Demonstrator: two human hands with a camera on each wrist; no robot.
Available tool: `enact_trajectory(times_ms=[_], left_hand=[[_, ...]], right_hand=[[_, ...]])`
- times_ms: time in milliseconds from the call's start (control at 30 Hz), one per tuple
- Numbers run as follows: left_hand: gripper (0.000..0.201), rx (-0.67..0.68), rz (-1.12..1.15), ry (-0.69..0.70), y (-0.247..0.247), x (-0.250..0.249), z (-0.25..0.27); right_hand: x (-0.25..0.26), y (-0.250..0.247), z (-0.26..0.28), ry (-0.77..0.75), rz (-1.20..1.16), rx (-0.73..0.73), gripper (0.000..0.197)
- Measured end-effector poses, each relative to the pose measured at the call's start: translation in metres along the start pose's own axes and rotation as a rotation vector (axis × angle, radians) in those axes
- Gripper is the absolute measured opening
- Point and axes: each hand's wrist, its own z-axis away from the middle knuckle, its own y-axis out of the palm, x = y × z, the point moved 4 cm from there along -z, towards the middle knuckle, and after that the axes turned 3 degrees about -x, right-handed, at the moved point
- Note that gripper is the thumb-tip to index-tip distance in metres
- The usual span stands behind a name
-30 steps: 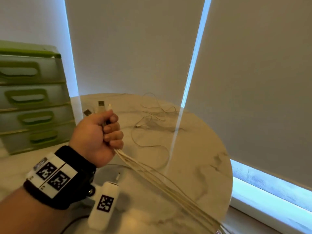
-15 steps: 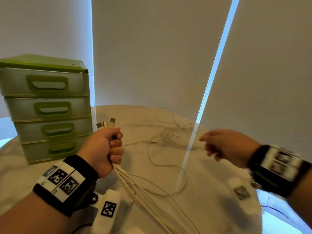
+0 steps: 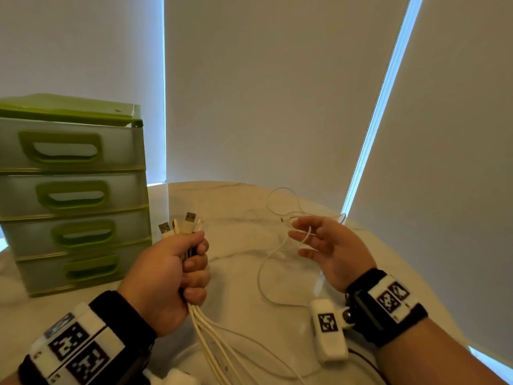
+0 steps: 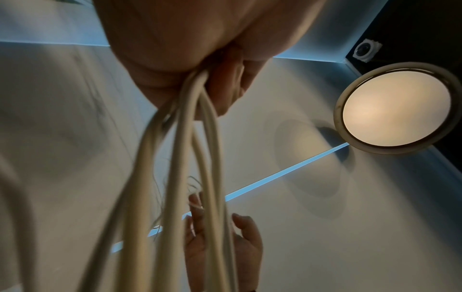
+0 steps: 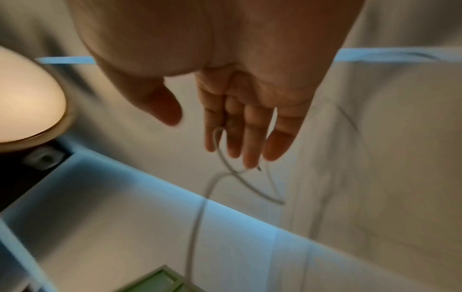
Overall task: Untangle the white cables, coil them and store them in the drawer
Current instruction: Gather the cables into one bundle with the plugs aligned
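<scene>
Several cream-white cables (image 3: 216,340), plug ends up, in fisted left hand (image 3: 166,276); right hand (image 3: 330,251) open, fingers under a thin loop.

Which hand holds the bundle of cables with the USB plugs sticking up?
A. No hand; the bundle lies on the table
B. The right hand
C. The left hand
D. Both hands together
C: the left hand grips the bundle in a fist, plugs above it, while the right hand is open with only a thin cable across its fingers.

The right hand (image 3: 330,251) now reaches in at 3 o'clock, open fingers (image 3: 301,235) hooking a thin cable loop (image 3: 277,245).
</scene>
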Motion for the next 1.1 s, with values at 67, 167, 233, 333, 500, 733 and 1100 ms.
enact_trajectory(times_ms=[67,167,233,333,500,733,1100], left_hand=[[0.033,-0.006,0.008,0.019,0.000,0.000,0.001],[0.029,-0.012,0.024,0.040,0.003,-0.001,0.004],[0.027,-0.021,0.035,0.058,0.004,0.000,0.005],[0.025,-0.037,0.039,0.090,0.006,-0.001,0.005],[0.019,-0.032,0.014,0.165,0.013,-0.001,0.011],[0.035,-0.033,-0.008,0.205,0.019,0.002,0.014],[0.029,0.020,0.181,0.344,0.028,-0.005,0.018]], right_hand=[[0.011,-0.005,0.003,-0.113,0.064,-0.020,0.027],[0.016,-0.004,0.005,-0.172,0.145,-0.057,0.023],[0.019,0.002,0.007,-0.191,0.131,-0.048,0.024],[0.023,0.007,0.012,-0.191,0.051,-0.032,0.028],[0.033,0.019,0.029,-0.260,0.092,0.044,0.016],[0.026,0.060,0.066,-0.356,0.355,0.315,0.030],[0.003,0.072,0.070,-0.172,0.808,0.594,0.011]])
